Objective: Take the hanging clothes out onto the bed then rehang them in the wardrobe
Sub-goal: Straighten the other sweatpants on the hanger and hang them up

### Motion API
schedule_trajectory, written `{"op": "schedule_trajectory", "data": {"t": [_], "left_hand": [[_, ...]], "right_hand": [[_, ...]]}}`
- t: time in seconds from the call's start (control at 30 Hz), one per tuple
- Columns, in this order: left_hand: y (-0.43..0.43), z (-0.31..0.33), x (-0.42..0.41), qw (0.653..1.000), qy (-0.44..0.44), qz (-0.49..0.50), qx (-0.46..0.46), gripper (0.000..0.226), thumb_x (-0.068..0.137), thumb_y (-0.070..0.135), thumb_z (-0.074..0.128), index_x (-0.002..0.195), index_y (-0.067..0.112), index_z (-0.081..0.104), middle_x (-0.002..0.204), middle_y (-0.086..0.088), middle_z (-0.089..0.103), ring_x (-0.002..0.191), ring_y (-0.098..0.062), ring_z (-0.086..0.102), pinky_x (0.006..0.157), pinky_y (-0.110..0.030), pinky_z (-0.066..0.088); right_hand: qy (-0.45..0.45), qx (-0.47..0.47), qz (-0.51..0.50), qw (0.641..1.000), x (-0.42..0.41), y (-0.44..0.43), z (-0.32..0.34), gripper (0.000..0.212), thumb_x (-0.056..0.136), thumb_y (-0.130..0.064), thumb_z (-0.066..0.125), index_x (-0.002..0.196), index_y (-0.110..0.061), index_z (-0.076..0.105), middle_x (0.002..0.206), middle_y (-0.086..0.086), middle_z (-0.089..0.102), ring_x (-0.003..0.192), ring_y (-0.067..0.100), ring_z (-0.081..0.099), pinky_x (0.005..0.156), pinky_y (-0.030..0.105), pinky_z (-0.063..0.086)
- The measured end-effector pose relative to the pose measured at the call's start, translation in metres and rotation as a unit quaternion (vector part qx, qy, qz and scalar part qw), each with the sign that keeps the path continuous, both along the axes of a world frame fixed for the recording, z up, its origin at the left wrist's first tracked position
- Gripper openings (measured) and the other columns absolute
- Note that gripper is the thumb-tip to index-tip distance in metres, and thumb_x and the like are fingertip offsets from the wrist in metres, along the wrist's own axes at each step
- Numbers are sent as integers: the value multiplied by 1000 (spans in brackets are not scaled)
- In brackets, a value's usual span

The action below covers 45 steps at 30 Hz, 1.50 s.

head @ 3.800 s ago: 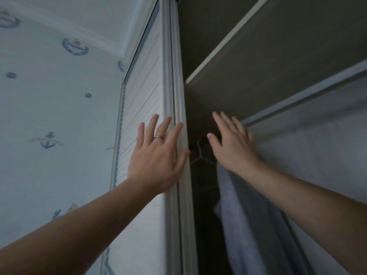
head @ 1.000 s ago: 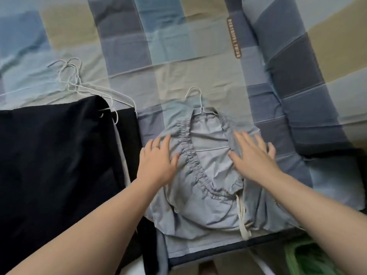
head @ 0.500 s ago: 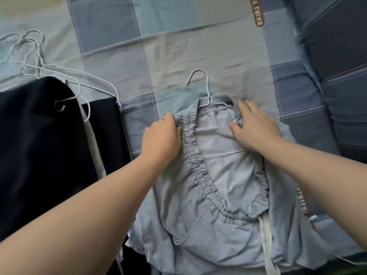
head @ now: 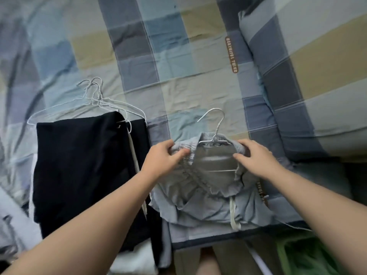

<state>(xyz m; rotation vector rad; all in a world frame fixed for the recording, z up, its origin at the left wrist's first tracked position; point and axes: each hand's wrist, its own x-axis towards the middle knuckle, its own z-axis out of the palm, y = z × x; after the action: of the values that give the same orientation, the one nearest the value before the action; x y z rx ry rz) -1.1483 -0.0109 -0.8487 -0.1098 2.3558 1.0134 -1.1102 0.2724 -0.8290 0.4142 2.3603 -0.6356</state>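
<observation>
No longer pressed flat; now pinching grey waistband (head: 193, 173) with left hand (head: 164, 156) and right hand (head: 256, 158), near bed (head: 178, 86) front edge; ready to lift.

Left hand (head: 160, 161): is showing bare, its finer details softening in a slight blur.
Right hand (head: 256, 161): is showing bare too, the knuckles standing out plainly.
Left forearm (head: 99, 215): is running bare from the wrist to the lower left edge.
Right forearm (head: 317, 205): is running bare from the wrist to the right edge.
Legwear (head: 234, 255): olive-brown cloth is showing at the bottom middle; I am not making out whether it is shorts or trousers.
Leg (head: 208, 264): a narrow strip of bare skin is showing amid that cloth.
</observation>
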Motion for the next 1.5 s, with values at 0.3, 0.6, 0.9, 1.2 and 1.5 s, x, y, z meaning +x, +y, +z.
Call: {"op": "schedule_trajectory", "data": {"t": [0.3, 0.6, 0.9, 1.2, 1.5], "left_hand": [[12, 175, 15, 999, 40, 3, 26, 50, 76, 47, 80, 57, 21, 41, 45, 11, 38, 48, -5, 36, 48, -22, 29], [13, 319, 12, 984, 173, 23, 28, 51, 79, 45, 78, 62, 14, 41, 58, 7, 33, 54, -10, 30, 52, -30, 23], [-21, 424, 24, 940, 323, 103, 37, 40, 74, 43, 82, 63, 18, 52, 51, 14, 43, 51, -5, 40, 48, -21, 29], [-38, 495, 43, 883, 469, 12, -4, 48, 70, 61, 67, 76, 14, 61, 75, 5, 59, 83, -20, 51, 75, -36, 41], [-57, 483, 70, 864, 497, -61, 61, 76, 64, 52, 85, 127, 23, 51, 130, -1, 49, 120, -28, 45, 104, -49, 36]], "right_hand": [[145, -157, -171, 962, 46, 14, 175, 12, 92, -23, 65, 99, -16, 73, 97, 1, 71, 96, 21, 64, 89, 37, 49], [335, -261, -238, 874, 42, 17, 326, 19, 93, -20, 65, 76, -30, 68, 66, -17, 65, 63, -5, 56, 57, 11, 43], [302, -414, -47, 857, 45, 10, 445, 12, 90, -16, 66, 83, -18, 75, 106, -4, 73, 95, 12, 68, 76, 16, 50], [333, -226, 56, 914, 82, -38, 497, 4, 85, -29, 74, 89, -30, 73, 78, -4, 70, 72, 14, 64, 65, 20, 47], [494, -198, -121, 838, 168, -129, 502, 25, 89, -23, 69, 68, -11, 65, 55, 3, 52, 55, 6, 44, 52, 29, 34]]}}
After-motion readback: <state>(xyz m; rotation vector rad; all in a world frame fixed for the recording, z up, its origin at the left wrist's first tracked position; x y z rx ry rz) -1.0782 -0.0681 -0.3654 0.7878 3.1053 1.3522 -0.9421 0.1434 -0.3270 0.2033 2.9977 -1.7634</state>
